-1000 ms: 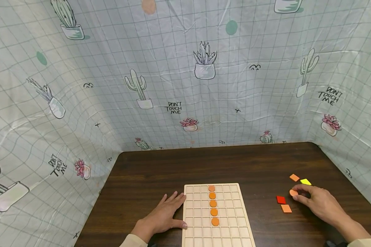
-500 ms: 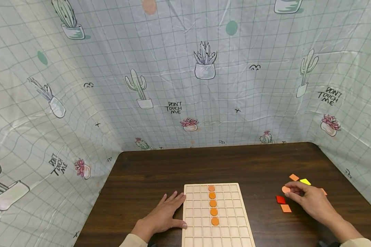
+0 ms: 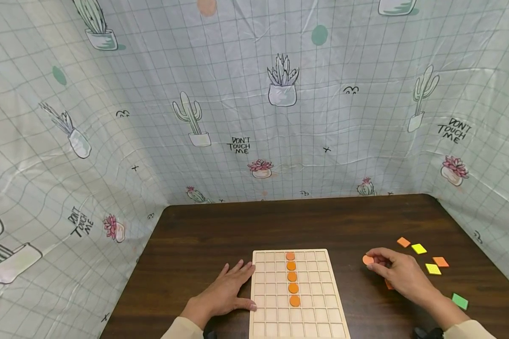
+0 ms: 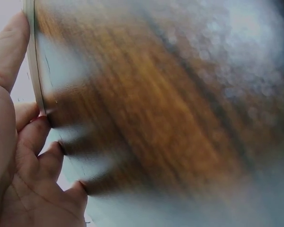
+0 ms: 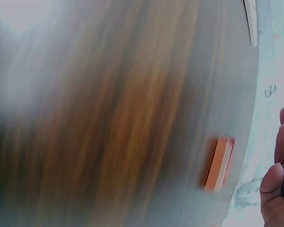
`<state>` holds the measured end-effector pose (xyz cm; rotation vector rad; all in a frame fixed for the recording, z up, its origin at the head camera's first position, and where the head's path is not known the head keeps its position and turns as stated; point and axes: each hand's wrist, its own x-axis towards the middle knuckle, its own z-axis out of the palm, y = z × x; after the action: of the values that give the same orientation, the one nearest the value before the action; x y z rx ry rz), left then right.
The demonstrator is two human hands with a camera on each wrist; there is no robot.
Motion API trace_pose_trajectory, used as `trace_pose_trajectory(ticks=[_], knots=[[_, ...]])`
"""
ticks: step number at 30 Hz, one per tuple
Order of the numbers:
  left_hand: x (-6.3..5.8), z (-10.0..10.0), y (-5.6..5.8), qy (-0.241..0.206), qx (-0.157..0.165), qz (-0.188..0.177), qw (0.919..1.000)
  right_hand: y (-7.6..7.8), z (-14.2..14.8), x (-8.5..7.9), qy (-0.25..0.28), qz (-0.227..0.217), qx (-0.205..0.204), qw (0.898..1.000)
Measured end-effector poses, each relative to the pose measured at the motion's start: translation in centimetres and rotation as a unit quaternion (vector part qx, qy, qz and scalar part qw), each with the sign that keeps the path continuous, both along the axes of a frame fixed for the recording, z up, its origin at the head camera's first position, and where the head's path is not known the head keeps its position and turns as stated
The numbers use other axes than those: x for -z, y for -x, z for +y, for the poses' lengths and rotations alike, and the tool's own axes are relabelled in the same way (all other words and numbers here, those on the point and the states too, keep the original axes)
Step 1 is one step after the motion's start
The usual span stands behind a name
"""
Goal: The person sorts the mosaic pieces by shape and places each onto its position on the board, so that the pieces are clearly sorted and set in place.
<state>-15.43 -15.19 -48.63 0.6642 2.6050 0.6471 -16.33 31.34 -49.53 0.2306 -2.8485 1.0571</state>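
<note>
A pale wooden grid board [image 3: 275,317] lies at the table's near middle, with a column of several orange discs [image 3: 291,277] in its cells. My left hand [image 3: 225,293] rests flat, its fingers spread and its thumb touching the board's left edge; the left wrist view shows the fingers [image 4: 40,153] against the board edge [image 4: 34,61]. To the right of the board, my right hand [image 3: 400,273] pinches a light orange disc [image 3: 367,260] between thumb and fingers above the table. The right wrist view shows that hand's fingers [image 5: 280,161], but not the disc.
Around the right hand lie flat square tiles: orange [image 3: 403,242], yellow [image 3: 418,248], another orange [image 3: 440,261], another yellow [image 3: 433,269] and green [image 3: 460,301]. A red-orange piece [image 3: 389,284] is mostly hidden under the hand. A printed curtain [image 3: 305,127] surrounds the dark table [image 3: 212,230].
My right hand has moved left towards the board, carrying the pinched orange disc away from the tiles. Yellow, orange and green tiles behind it have come into view. The left hand stays put.
</note>
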Motion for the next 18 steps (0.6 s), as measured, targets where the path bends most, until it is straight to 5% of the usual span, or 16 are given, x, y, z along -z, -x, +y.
trace_pose_trajectory(ticks=[6,18], knots=[[0.1,0.0,0.2,0.000,0.002,0.002,1.0000,0.1,-2.3,0.1,-0.011,0.047,-0.028,0.998],[0.0,0.1,0.1,-0.004,0.007,0.000,1.0000,-0.4,-6.3,0.1,0.022,0.031,-0.076,0.996]])
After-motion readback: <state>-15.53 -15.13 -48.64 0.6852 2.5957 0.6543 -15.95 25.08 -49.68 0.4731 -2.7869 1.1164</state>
